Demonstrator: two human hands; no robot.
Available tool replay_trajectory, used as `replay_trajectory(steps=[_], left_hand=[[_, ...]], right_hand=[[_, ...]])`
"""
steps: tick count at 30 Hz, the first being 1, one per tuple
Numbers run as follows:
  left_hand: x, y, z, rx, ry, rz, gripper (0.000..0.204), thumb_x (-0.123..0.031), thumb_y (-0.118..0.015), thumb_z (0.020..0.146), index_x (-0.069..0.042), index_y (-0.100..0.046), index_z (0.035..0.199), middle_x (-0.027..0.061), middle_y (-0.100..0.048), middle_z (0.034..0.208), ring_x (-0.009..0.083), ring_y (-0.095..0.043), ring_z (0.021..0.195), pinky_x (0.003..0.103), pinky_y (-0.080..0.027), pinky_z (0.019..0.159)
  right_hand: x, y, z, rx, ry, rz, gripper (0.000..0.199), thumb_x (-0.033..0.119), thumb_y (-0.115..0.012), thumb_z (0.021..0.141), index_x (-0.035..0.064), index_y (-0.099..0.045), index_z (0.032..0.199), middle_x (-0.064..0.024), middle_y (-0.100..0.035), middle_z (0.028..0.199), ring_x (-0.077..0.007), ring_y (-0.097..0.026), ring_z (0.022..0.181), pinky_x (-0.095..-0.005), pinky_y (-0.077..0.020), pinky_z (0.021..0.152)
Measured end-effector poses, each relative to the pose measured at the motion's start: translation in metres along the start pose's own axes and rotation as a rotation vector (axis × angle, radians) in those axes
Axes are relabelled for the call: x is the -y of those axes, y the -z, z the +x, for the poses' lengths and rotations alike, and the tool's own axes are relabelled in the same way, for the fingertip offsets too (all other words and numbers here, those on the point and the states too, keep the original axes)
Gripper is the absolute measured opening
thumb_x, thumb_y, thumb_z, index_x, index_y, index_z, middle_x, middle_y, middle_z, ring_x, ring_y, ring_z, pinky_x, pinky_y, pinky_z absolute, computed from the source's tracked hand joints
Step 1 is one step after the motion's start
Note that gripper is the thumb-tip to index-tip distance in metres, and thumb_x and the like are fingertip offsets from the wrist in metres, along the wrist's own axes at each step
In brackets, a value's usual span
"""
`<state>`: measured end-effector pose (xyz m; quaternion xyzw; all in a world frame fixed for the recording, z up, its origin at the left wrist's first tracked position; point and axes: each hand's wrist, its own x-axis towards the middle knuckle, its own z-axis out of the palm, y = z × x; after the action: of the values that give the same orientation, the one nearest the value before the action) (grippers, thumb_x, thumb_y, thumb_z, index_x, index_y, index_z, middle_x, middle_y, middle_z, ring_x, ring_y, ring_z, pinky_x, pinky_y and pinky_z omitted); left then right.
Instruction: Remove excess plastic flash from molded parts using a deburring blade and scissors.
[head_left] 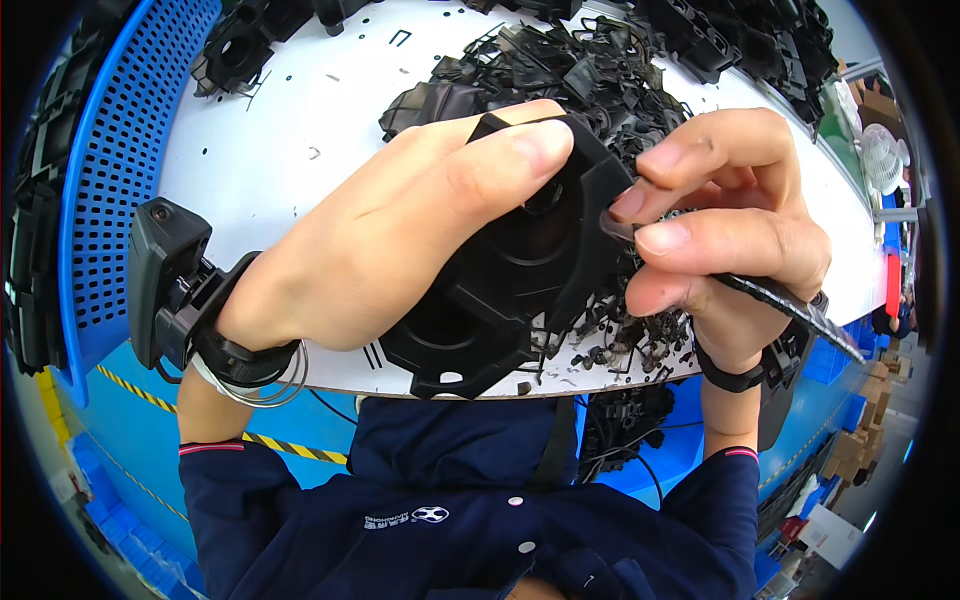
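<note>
My left hand (400,225) is closed round a black moulded plastic part (510,270) with round recesses and a notched rim. Its thumb presses on the part's upper face, and the part is tilted above the front of the table. At the part's right edge, my right hand (735,210) pinches a small dark translucent plastic piece (617,228) between its fingertips. Whether that piece is still joined to the part I cannot tell. A thin dark strip (790,308) with a patterned edge sticks out from under the right hand's fingers; the rest of it is hidden in the palm.
A heap of dark plastic scraps (570,75) covers the white table (270,150) behind my hands, with smaller crumbs to the right. More black moulded parts (735,35) lie at the back. A blue perforated crate (120,150) stands left. A blue bin (660,440) sits below the table edge.
</note>
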<state>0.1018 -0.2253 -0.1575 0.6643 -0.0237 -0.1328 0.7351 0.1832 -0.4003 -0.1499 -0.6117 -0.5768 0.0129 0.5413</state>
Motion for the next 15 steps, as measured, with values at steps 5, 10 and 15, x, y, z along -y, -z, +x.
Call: replay_trajectory(steps=[5, 10, 15], left_hand=[[0.005, -0.005, 0.003, 0.008, -0.121, 0.007, 0.044, -0.037, -0.035, 0.081, -0.001, -0.042, 0.106, 0.0092, -0.052, 0.094, 0.0122, -0.05, 0.086, 0.023, -0.04, 0.075], [0.001, -0.011, 0.004, -0.009, -0.234, 0.013, 0.041, -0.034, -0.037, 0.081, -0.001, -0.043, 0.105, 0.0083, -0.052, 0.092, 0.0114, -0.049, 0.083, 0.023, -0.04, 0.072], [0.002, -0.015, 0.005, -0.05, -0.196, -0.085, 0.039, -0.03, -0.04, 0.08, 0.0, -0.043, 0.105, 0.0076, -0.052, 0.092, 0.0109, -0.049, 0.081, 0.023, -0.04, 0.071]], right_hand=[[0.002, -0.003, -0.007, -0.039, 0.006, -0.209, 0.029, 0.022, -0.065, 0.067, 0.0123, -0.057, 0.094, -0.0132, -0.052, 0.101, -0.0192, -0.057, 0.08, -0.0266, -0.0485, 0.068], [0.011, -0.003, -0.007, -0.064, 0.069, -0.384, 0.026, 0.024, -0.06, 0.074, 0.0109, -0.053, 0.096, -0.0169, -0.059, 0.096, -0.0241, -0.059, 0.075, -0.0299, -0.0474, 0.067], [0.012, 0.007, -0.009, -0.038, 0.159, -0.608, 0.023, 0.023, -0.054, 0.082, 0.0068, -0.051, 0.098, -0.0165, -0.062, 0.088, -0.0242, -0.059, 0.073, -0.0312, -0.0472, 0.066]])
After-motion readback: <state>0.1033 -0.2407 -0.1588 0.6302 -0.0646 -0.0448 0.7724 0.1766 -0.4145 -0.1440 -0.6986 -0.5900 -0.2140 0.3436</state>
